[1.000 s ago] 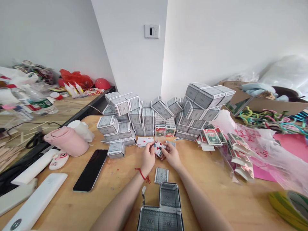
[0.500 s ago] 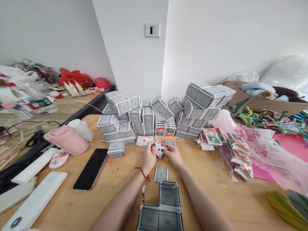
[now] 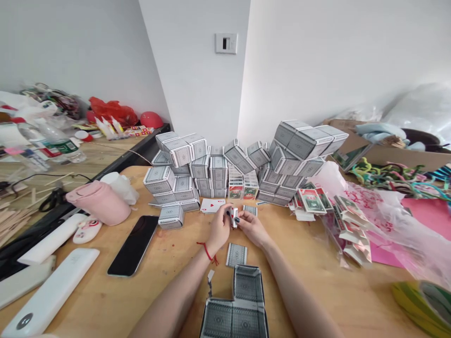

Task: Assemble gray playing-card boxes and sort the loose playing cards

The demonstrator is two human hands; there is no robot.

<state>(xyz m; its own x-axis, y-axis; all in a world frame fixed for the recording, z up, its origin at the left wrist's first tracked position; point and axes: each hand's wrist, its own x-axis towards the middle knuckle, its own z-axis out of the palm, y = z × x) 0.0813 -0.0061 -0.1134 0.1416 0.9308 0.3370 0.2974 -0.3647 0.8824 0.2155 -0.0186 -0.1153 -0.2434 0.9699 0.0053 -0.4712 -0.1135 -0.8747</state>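
Above the middle of the table, my left hand (image 3: 221,226) and my right hand (image 3: 252,226) pinch one playing card (image 3: 235,218) between them. The card looks bent, showing as a narrow white strip with some red. Just beyond my left fingers lies a face-up heart card (image 3: 212,205). A card with a grey patterned back (image 3: 250,210) is partly hidden behind my right fingers. Nearer to me lies another face-down card (image 3: 236,255). Between my forearms sits an L-shaped piece (image 3: 246,300) made of folded grey-backed cards.
Folded-card blocks (image 3: 176,183) are stacked along the back, with more stacks (image 3: 299,145) at the right. Opened card boxes (image 3: 350,230) lie right of them. A phone (image 3: 133,246), pink cup (image 3: 98,204) and white power bank (image 3: 52,293) stand left; yellow-green tape (image 3: 419,305) lies front right.
The card between my hands has gone from flat, with its red hearts facing me, to a narrow bent strip. My hands stay in nearly the same place. The view has shifted slightly.
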